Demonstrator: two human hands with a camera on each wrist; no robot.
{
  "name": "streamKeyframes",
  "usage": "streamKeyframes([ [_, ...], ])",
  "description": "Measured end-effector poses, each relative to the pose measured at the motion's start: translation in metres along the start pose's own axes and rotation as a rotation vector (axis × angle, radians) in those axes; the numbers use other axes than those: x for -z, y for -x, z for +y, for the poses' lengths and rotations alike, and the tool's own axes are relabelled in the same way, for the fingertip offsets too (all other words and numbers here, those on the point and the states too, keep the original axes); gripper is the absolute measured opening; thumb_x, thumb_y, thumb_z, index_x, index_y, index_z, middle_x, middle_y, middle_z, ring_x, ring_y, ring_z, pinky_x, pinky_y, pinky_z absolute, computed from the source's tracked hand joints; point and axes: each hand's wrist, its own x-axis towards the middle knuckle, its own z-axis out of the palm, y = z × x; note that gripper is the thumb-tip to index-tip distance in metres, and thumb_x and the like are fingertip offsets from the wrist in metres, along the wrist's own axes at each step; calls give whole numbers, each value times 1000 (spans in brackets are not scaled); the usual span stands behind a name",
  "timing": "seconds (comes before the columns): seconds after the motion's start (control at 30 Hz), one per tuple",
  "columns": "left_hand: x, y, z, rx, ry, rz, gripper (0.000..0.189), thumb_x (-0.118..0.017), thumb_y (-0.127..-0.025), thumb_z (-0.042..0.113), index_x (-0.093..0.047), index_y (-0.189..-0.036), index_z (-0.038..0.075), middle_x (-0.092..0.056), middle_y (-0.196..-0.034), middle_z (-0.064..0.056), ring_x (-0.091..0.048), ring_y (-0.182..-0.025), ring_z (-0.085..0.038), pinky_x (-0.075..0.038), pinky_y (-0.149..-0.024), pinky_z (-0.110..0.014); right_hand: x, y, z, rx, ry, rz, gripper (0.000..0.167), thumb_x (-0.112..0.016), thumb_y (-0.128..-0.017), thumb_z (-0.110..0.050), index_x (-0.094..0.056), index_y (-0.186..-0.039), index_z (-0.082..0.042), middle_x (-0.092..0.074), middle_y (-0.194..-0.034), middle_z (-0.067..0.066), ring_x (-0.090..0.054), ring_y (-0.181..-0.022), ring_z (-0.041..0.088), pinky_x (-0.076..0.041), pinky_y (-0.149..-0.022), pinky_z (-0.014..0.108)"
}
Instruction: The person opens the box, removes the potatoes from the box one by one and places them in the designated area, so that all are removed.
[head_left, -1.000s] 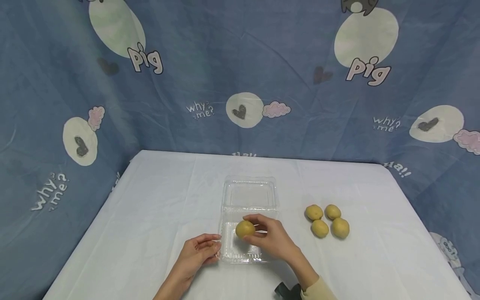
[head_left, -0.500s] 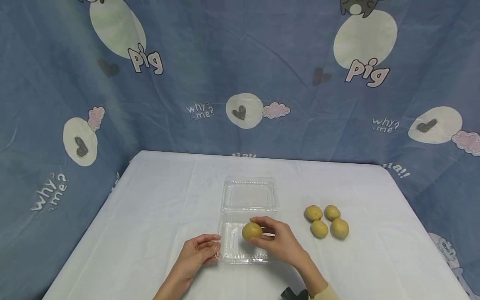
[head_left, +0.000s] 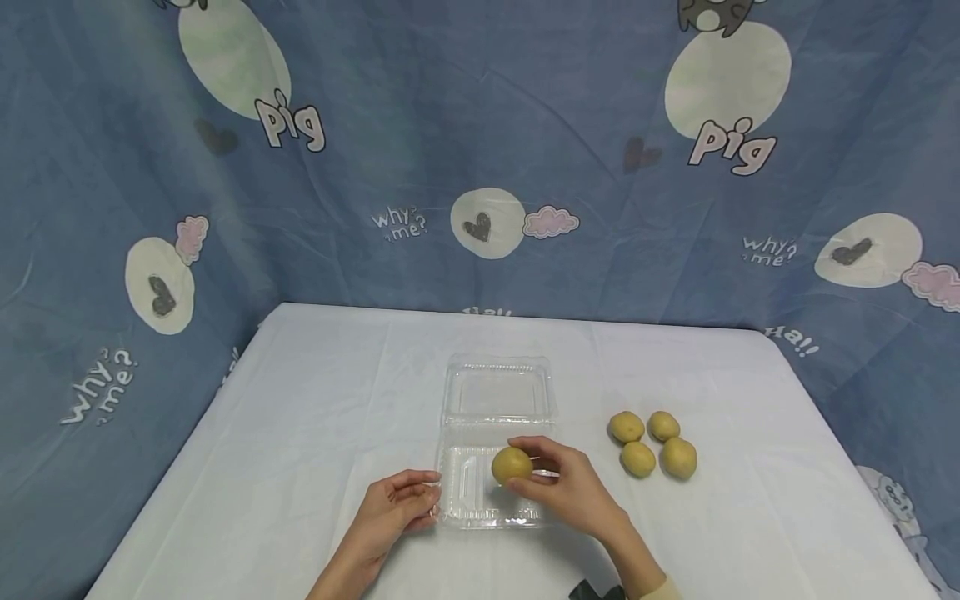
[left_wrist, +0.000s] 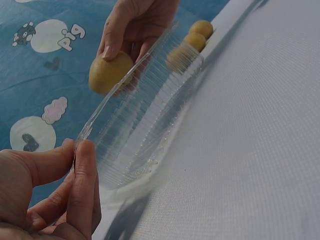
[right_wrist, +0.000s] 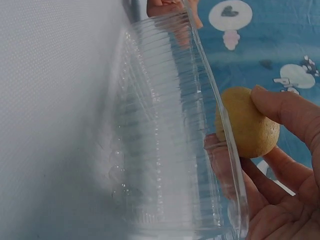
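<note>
In the head view a clear plastic clamshell box (head_left: 465, 492) lies unfolded on the white cloth, lid (head_left: 498, 390) away from me. My left hand (head_left: 393, 510) pinches the left rim of its base between thumb and fingers, as the left wrist view shows. Above the base, my right hand (head_left: 566, 483) holds a round yellow fruit (head_left: 511, 465) by thumb and fingertips; its exact kind is unclear. In the right wrist view the fruit (right_wrist: 250, 122) appears at rim height, partly behind the transparent wall (right_wrist: 165, 125).
Several similar yellow fruits (head_left: 639, 459) lie in a cluster to the right of the box. A white cloth (head_left: 337, 392) covers the table. Behind it hangs a blue printed curtain (head_left: 360, 150). A dark object (head_left: 595, 592) shows at the right wrist.
The right hand has shifted slightly right and toward me over the box base, still holding the fruit. The left hand stays at the rim.
</note>
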Motion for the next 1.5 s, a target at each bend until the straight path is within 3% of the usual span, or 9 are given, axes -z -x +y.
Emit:
streamKeyframes([
  [0.3, 0, 1, 0, 0, 2, 2, 42, -73, -88, 10, -57, -122, -10, -61, -90, -4, -62, -77, -16, -60, -69, -28, 6, 4, 0, 2, 38, 6, 48, -78, -86, -15, -59, -128, -2, -62, -125, 14, -63, -107, 30, -55, -87, 28],
  [0.63, 0, 2, -1, -2, 5, -8, 43, -73, -89, 10, -56, -123, -10, -61, -91, -5, -62, -78, -16, -60, -70, -28, 9, 9, 3, -18, -4, 26, 49, -78, -85, -13, -59, -128, 0, -61, -124, 15, -63, -107, 31, -56, -86, 27],
  [1.03, -2, 2, 2, -2, -2, 0, 43, -73, -88, 8, -57, -123, -11, -61, -90, -5, -62, -78, -15, -60, -70, -28, 16, 15, 2, 22, 29, 41, 47, -77, -86, -17, -60, -128, -5, -62, -124, 14, -64, -105, 31, -56, -84, 26],
  [1.27, -2, 2, 2, -1, 2, -4, 43, -73, -88, 8, -56, -122, -11, -61, -90, -4, -62, -78, -15, -59, -70, -27, 19, 17, 2, 22, 27, 51, 49, -77, -86, -16, -59, -128, 0, -63, -122, 15, -64, -105, 32, -56, -84, 27],
  [1.5, -2, 2, 2, -3, -2, 2, 42, -73, -88, 9, -57, -122, -11, -62, -90, -5, -63, -77, -16, -59, -69, -27, 23, 20, 4, 0, 41, 78, 47, -79, -85, -17, -61, -127, -5, -63, -122, 13, -64, -106, 30, -56, -86, 28],
])
